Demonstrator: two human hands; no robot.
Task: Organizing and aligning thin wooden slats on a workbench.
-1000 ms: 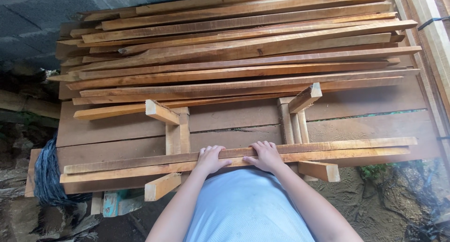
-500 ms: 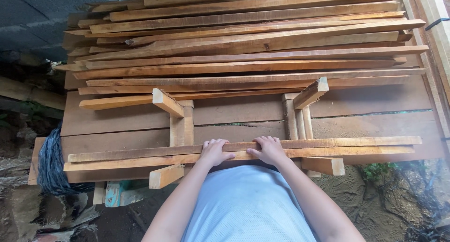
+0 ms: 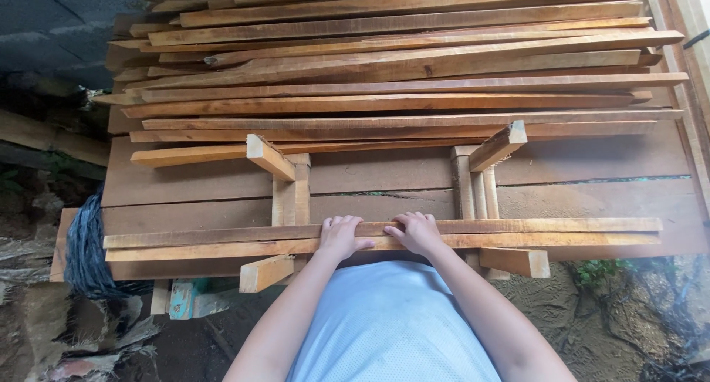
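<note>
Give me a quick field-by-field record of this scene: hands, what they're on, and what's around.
left hand: palm down, fingers curled over two long wooden slats
right hand: same slats, beside the left
slats: lying across two wooden cradle frames
behind: stack of rough slats
underneath: plank table
left edge: coil of dark rope

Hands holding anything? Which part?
Both hands, left hand and right hand, rest on the two long wooden slats near mid-length, fingers curled over the far edge.

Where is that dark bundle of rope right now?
In the head view, the dark rope bundle hangs at the far left end of the wooden workbench, beside the left ends of the two long slats.
</note>
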